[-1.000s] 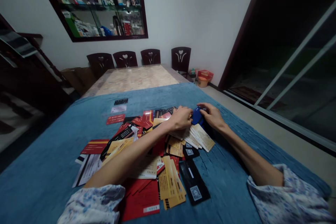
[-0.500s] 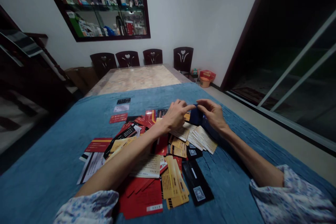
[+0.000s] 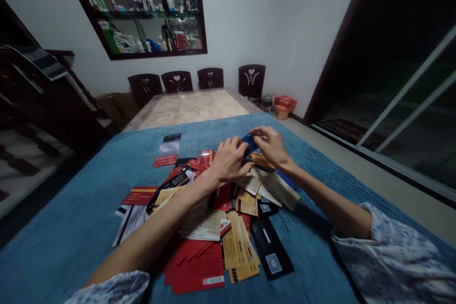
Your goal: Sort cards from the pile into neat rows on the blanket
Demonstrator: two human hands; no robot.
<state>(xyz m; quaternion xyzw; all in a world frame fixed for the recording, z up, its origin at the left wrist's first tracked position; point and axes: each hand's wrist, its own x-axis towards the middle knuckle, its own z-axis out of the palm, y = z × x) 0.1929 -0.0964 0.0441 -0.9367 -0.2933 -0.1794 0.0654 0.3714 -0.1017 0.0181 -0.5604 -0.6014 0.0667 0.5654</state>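
Observation:
A dark blue card (image 3: 250,144) is held up above the far side of a heap of cards, tilted, between my two hands. My right hand (image 3: 272,146) pinches its far right end between thumb and fingers. The fingers of my left hand (image 3: 229,159) are curled at its lower left end, partly hiding it. Under my hands lie cream cards (image 3: 281,189), yellow cards (image 3: 248,203) and a black-and-orange card (image 3: 262,160). Something else blue (image 3: 288,178) shows below my right wrist.
Nearer me lie red cards (image 3: 199,270), yellow cards (image 3: 240,247) and a black card (image 3: 272,249) with a square code. At the left a black card (image 3: 172,137), a silver card (image 3: 169,147) and a red card (image 3: 165,160) form a column on the blue cloth (image 3: 81,199). Chairs (image 3: 251,80) stand beyond.
Both hands have shifted left with the blue card, which is now tilted differently. The black-and-orange card beneath shows more. The whole view has shifted slightly.

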